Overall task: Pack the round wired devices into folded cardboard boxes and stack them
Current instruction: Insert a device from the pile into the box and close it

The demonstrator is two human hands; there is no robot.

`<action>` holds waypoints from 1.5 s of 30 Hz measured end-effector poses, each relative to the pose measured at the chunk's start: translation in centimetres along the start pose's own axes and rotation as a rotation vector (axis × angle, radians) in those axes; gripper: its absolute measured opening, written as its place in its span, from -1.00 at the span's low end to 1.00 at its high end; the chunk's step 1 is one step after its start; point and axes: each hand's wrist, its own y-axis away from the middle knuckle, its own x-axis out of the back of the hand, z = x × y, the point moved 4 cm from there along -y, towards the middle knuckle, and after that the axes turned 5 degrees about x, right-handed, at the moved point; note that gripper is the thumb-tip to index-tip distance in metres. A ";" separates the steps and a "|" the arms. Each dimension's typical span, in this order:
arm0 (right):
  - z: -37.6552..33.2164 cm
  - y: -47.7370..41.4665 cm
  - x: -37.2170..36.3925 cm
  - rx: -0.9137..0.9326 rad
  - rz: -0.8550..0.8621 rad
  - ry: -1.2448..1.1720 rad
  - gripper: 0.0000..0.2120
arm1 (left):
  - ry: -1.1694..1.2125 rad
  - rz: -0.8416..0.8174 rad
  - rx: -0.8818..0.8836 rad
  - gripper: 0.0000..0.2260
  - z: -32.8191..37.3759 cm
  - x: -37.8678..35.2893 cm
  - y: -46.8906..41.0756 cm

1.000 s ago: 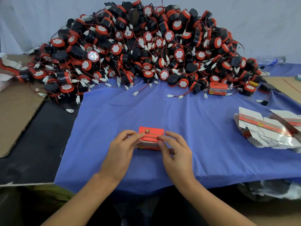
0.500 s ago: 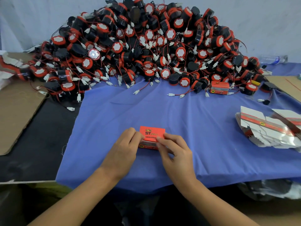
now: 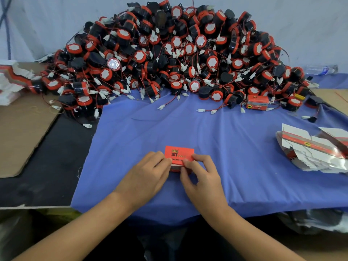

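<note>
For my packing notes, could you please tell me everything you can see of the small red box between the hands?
The red box is small, rectangular and looks like printed cardboard, with dark "ST" lettering on its top. It lies on the blue cloth, in front of the person. The left hand and right hand pinch its near side, which their fingers partly hide.

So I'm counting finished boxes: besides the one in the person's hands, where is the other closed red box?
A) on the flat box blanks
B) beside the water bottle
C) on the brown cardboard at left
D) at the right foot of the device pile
D: the closed red box lies on the blue cloth against the right foot of the device pile, while the left hand and right hand grip the held box.
</note>
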 end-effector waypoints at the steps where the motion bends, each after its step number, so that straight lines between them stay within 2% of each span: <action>1: 0.0 0.0 -0.1 0.005 -0.001 0.007 -0.88 | 0.016 0.004 0.030 -0.93 -0.1 0.1 0.1; 5: 0.1 -0.1 -0.1 -0.005 -0.013 -0.012 -0.90 | 0.026 0.031 0.139 -0.75 -0.1 0.0 -0.3; 9: 0.1 -0.2 0.0 -0.022 -0.033 -0.071 -0.91 | 0.068 0.049 0.220 -0.69 -0.2 -0.6 -0.2; 13: 0.3 -0.5 0.2 -0.143 -0.076 -0.191 -0.74 | 0.136 0.058 0.303 -0.73 0.5 -0.9 0.1; 15: 0.7 -0.6 0.3 -0.304 -0.093 -0.282 -0.64 | 0.307 0.128 0.427 -0.85 0.3 -1.2 0.3; 16: 0.9 -0.7 0.2 -0.373 -0.101 -0.321 -0.68 | 0.418 0.168 0.520 -0.89 0.2 -1.4 0.4; 18: 1.3 -0.9 0.1 -0.440 -0.105 -0.364 -0.78 | 0.643 0.210 0.735 -0.81 0.0 -2.2 0.4; 20: 1.5 -1.1 0.2 -0.473 -0.071 -0.409 -0.80 | 0.816 0.211 0.908 -0.76 -0.1 -3.3 0.2; 22: 1.8 -1.5 0.5 -0.527 -0.020 -0.469 -0.76 | 0.881 0.194 0.973 -0.82 0.3 -4.2 -0.7; 27: 3.8 -4.0 2.2 -0.618 0.040 -0.502 -0.50 | 0.997 0.219 0.838 -0.67 2.8 -5.2 -6.6; 30: 6.4 -7.3 4.7 -0.628 0.167 -0.448 -0.38 | 1.056 0.161 0.731 -0.65 5.0 -6.9 -11.9; 32: 8.0 -9.6 6.1 -0.641 0.243 -0.455 -0.37 | 1.092 0.153 0.690 -0.61 6.2 -8.1 -14.9; 36: 13.2 -14.7 8.8 -0.667 0.359 -0.426 -0.47 | 1.155 0.050 0.616 -0.56 8.3 -12.2 -22.2; 40: 19.3 -19.8 10.4 -0.724 0.315 -0.326 -0.51 | 1.188 -0.101 0.578 -0.50 9.6 -16.6 -29.5; 45: 25.5 -24.0 10.5 -0.816 0.202 -0.257 -0.43 | 1.262 -0.230 0.525 -0.49 9.8 -21.3 -35.9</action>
